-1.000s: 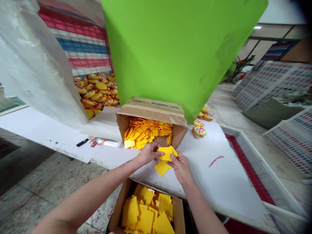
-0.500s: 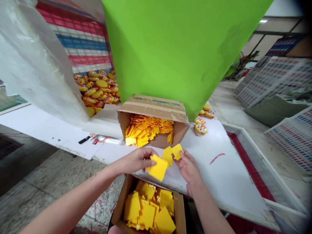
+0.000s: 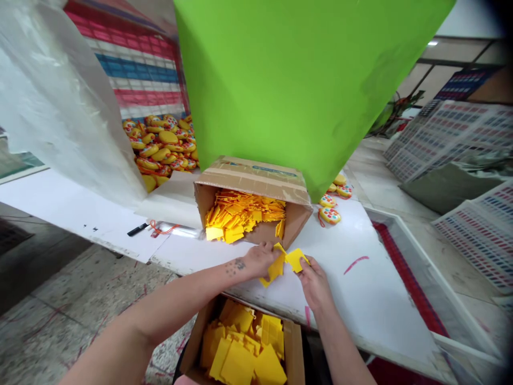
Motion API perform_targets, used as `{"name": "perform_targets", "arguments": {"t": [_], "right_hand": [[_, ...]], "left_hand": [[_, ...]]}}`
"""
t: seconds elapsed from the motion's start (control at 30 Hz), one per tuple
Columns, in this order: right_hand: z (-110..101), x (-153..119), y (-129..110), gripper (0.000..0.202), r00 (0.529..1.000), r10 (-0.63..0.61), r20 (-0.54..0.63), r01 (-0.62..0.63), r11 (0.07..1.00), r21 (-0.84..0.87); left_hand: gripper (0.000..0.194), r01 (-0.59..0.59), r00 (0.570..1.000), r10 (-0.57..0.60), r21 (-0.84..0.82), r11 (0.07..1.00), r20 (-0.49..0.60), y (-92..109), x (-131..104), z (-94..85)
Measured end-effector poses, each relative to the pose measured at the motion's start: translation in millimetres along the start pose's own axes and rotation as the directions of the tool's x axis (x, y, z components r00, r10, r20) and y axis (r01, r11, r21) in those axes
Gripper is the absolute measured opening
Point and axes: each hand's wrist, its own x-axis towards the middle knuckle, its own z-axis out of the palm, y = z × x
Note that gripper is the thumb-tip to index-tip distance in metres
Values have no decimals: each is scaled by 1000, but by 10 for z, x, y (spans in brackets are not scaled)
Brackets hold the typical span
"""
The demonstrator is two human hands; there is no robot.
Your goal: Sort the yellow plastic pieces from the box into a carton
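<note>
My left hand (image 3: pixel 258 260) is closed on a thin yellow square piece (image 3: pixel 276 270), its fingertips partly hidden at the piece's far edge. Close beside it, my right hand (image 3: pixel 315 280) pinches a flat yellow square (image 3: pixel 296 260) between thumb and fingers. The two yellow pieces nearly meet at their corners. Just beyond the hands, a cardboard box (image 3: pixel 256 172) lies on its side, its mouth facing me, with many small yellow pieces (image 3: pixel 236 214) inside. Below the table edge stands an open carton (image 3: pixel 295 353) holding larger yellow squares (image 3: pixel 238 361).
A tall green panel (image 3: pixel 300 91) rises behind the box. Yellow dotted, oval items (image 3: pixel 164 144) are heaped at the back left, with several more (image 3: pixel 331 215) at right. A black marker (image 3: pixel 137 230) lies on the white tabletop (image 3: pixel 380 283). A white-rimmed crate (image 3: pixel 425 267) adjoins the right edge.
The larger yellow sheet has left my left hand, and the lower carton's top pieces lie differently. My left hand has moved right to the smaller piece beside my right hand, which has shifted slightly down.
</note>
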Motion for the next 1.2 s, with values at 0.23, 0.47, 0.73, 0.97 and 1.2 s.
{"name": "perform_targets", "arguments": {"t": [0.23,0.47,0.73,0.97,1.2], "right_hand": [[-103,35,61,33,1000,-11,-27,10,999,-36],[-97,111,158,32,998,-51,-31,45,984,-173],[-123,122,178,33,998,-56,14,58,959,-278],[-107,117,172,34,998,-49,36,59,925,-376],[-88,162,176,37,997,-53,61,75,882,-465]], "left_hand": [[54,90,994,-82,-119,989,69,17,106,57],[68,150,985,-127,-225,963,112,-37,95,127],[31,57,998,-41,-606,794,41,-247,-501,-334],[30,-50,922,298,-690,722,245,125,-1276,-595],[25,-1,996,-38,-438,899,-79,-65,-467,-472]]}}
